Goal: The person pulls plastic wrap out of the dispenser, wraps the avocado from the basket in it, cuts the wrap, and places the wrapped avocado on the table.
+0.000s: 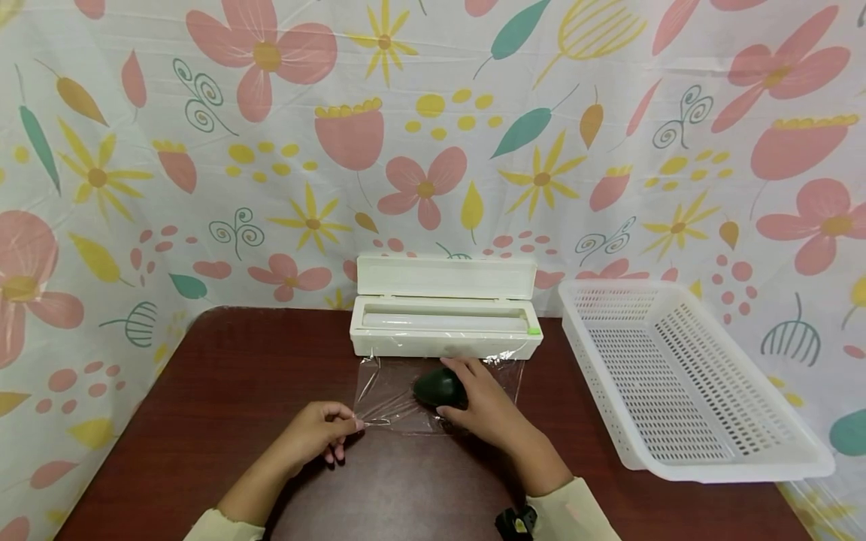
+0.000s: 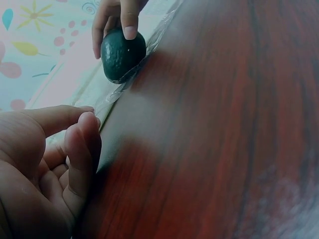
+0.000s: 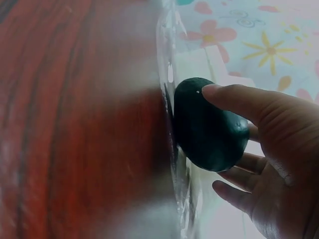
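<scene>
While the right hand (image 1: 483,402) is gripping the avocado (image 1: 440,387) on the pulled-out plastic wrap (image 1: 389,394), the left hand (image 1: 318,436) is pinching its corner; wrapping isn't started yet.

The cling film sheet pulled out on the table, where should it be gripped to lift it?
Probably pinch the cling film at its free near edge, from the front corners: the left hand already pinches one there. The far edge stays in the dispenser, and the avocado weighs down the middle.

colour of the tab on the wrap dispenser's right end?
Light green tab on the cream dispenser; head view shows it best.
</scene>
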Demonstrator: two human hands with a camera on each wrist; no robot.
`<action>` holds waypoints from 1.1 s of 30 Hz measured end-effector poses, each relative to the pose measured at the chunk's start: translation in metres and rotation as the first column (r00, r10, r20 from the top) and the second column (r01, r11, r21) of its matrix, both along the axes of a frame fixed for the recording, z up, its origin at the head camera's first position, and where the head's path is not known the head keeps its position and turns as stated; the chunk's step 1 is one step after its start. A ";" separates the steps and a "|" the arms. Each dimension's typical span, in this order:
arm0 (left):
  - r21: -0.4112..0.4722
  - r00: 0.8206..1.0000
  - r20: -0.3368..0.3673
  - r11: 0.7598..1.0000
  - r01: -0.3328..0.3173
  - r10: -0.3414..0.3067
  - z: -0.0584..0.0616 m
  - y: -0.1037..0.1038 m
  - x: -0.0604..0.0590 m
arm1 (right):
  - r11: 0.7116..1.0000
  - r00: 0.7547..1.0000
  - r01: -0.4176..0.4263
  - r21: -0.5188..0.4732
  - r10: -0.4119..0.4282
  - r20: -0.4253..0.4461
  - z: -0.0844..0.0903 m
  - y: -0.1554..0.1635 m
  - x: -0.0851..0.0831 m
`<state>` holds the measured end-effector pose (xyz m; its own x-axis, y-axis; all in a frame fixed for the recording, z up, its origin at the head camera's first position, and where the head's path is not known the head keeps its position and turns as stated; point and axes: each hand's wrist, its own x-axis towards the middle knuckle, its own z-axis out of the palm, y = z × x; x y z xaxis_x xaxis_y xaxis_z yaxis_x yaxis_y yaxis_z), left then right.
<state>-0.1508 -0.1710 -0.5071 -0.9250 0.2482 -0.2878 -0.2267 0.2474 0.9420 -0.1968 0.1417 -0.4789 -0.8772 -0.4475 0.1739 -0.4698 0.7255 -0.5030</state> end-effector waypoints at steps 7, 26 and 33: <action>-0.008 1.000 -0.008 1.000 0.002 -0.002 0.000 -0.001 0.001 | 1.000 1.000 0.009 0.027 -0.009 0.014 0.010 0.006 0.005; -0.044 1.000 -0.013 0.999 0.017 -0.017 -0.002 -0.001 -0.001 | 0.992 0.994 0.090 0.091 -0.083 -0.074 0.016 0.052 0.022; -0.047 1.000 -0.006 0.999 0.024 -0.024 -0.002 -0.001 -0.001 | 0.992 0.998 0.012 0.125 -0.005 -0.056 0.014 0.063 0.027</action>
